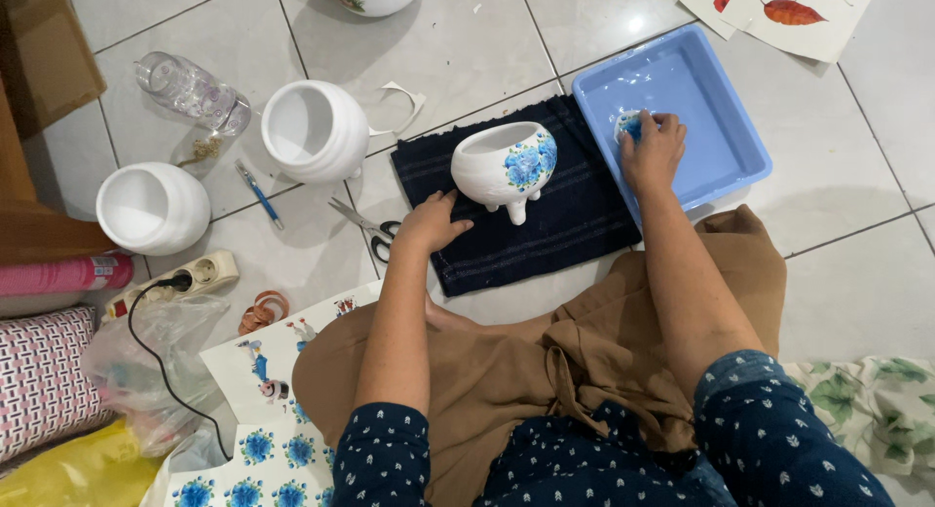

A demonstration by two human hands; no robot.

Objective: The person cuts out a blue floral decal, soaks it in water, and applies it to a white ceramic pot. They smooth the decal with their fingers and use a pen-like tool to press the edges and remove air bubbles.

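— Where do we see the hands?

— Our left hand [431,223] rests flat on the dark towel [584,215], fingers spread, just beside the footed white pot [504,164] at centre frame, perhaps to hold the cloth steady.

— And the right?

— Our right hand [651,154] reaches into the blue tray [721,127] at upper right, its grip pinched together on a small blue flower cutout [628,127], pressing it to the tray's floor.

— Anything nearby?

— Scissors [365,225] lie left of the towel on the tiled floor.
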